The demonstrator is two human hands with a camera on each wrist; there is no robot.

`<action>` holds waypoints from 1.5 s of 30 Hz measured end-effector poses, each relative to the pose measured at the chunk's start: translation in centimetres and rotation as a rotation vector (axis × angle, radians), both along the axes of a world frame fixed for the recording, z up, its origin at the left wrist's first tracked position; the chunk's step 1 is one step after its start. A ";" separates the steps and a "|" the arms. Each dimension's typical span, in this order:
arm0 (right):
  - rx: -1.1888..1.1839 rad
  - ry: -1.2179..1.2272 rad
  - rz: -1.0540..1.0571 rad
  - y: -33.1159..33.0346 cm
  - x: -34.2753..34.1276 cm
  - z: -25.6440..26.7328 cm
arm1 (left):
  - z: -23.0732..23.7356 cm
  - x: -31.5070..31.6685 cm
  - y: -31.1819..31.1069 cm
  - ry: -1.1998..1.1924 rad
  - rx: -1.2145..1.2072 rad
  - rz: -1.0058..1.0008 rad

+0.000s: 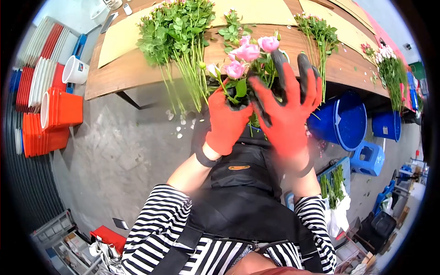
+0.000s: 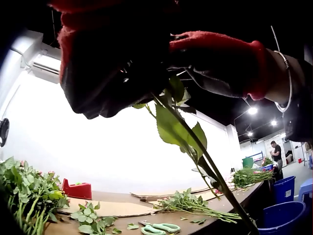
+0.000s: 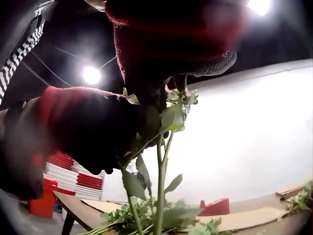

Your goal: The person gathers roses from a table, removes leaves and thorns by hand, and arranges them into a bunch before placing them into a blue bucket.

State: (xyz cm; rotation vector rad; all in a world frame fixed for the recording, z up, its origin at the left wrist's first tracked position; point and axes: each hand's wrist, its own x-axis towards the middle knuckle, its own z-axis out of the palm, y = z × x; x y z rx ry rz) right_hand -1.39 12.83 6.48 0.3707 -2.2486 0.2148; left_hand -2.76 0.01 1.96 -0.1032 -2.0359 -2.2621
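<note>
Pink roses with leafy stems stand in front of the person, above the dark apron. My left hand, in a red glove with black palm and fingertips, grips their stems just under the blooms. My right hand, gloved alike, is raised at the right of the blooms with its fingers spread and fairly straight. Its thumb side is close to the leaves. In the left wrist view, a thick green stem with leaves runs down from the hands. The gloves hide where the stems are held.
On the wooden table lie a large rose bunch, a smaller bunch and cardboard sheets. Green-handled scissors and a red tape dispenser are there too. Blue buckets and a blue stool stand at right.
</note>
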 end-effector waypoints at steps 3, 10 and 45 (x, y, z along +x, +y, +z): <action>0.070 -0.054 -0.048 0.0 -0.5 0.0 | 0.1 0.0 0.1 0.068 -0.042 0.000; 0.012 -0.090 0.077 1.0 -0.6 -0.1 | -1.7 -0.2 0.0 -0.042 -0.027 -0.081; -1.415 -0.642 0.371 5.3 3.3 -7.9 | -0.7 2.0 -2.1 0.055 0.151 -0.383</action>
